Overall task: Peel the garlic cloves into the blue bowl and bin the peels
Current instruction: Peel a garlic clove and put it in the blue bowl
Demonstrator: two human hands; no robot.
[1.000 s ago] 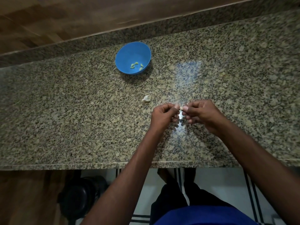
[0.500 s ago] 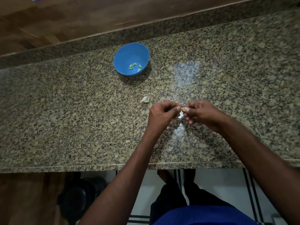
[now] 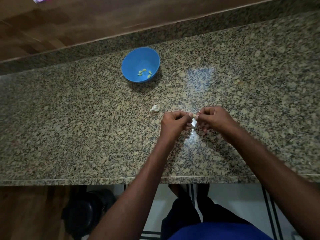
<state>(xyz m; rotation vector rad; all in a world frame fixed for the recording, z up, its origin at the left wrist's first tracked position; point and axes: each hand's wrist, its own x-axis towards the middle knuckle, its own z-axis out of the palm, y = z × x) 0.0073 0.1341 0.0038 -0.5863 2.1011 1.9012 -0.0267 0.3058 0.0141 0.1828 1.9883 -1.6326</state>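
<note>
Over the granite counter [image 3: 69,135], my left hand [image 3: 174,122] and my right hand [image 3: 214,118] meet fingertip to fingertip and pinch a small garlic clove [image 3: 194,116], mostly hidden between the fingers. A blue bowl [image 3: 140,64] stands further back and to the left, with several pale peeled cloves [image 3: 144,73] in its bottom. A white unpeeled piece of garlic [image 3: 155,108] lies on the counter just left of my left hand.
A wooden surface [image 3: 86,19] runs behind the counter's raised granite strip. Below the counter's front edge a dark round bin [image 3: 86,210] sits on the floor to the left, beside a wooden cabinet front. My legs stand on white tiles.
Both hands stay together on the clove, with only small finger movements. The view has drifted slightly; bowl and loose garlic keep their places.
</note>
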